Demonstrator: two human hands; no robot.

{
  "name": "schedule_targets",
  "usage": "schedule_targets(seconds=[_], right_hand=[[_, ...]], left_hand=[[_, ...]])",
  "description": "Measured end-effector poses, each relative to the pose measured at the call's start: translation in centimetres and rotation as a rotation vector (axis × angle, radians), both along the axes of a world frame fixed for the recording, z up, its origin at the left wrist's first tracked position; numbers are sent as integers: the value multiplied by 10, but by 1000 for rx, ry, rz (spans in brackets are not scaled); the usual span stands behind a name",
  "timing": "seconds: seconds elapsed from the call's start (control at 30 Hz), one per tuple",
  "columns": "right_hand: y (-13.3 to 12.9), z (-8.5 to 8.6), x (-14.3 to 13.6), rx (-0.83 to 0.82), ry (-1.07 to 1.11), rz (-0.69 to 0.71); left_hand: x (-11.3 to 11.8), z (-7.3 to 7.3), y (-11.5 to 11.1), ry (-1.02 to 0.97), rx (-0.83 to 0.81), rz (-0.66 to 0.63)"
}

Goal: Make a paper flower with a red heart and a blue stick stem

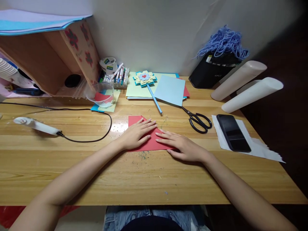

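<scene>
A sheet of red paper [154, 145] lies on the wooden table in front of me, with a slanting folded edge on its upper right side. My left hand [137, 133] rests flat on the paper's left and middle part, fingers stretched out toward the upper right. On the right corner lies my right hand [181, 144], its fingers extended and pointing left. Both hands press on the paper without gripping it, and they cover parts of it. Beyond them lies a layered paper flower [144, 78] with a blue paper stem [155, 100].
Black-handled scissors [198, 122] and a phone [233, 133] on white tissue lie to the right. A white corded glue gun [37, 125] is at left. Behind are a plastic bowl [106, 102], markers [120, 75], light blue paper [170, 90] and white rolls [252, 94].
</scene>
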State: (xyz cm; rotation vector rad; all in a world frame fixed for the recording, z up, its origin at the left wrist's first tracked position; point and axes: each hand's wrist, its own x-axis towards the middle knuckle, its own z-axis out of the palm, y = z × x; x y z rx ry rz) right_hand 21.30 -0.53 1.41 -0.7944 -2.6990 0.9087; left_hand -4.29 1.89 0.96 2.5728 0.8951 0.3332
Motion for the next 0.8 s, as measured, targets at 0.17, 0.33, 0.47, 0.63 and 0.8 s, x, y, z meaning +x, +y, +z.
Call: schedule_targets(seconds=[0.17,0.33,0.47,0.63,0.8], right_hand=[[0,0,0,5,-27,12],[-1,2,-1,0,-17,5],[-2,3,-2,10,-47,-7],[-3,2,-3,-3,-33,-22],[-3,2,-2,-20,-16,-34]], left_hand=[[1,-1,0,1,17,12],[1,-3,0,-1,32,11],[0,-6,1,18,34,3],[0,-7,2,47,17,5],[1,-7,2,49,5,4]])
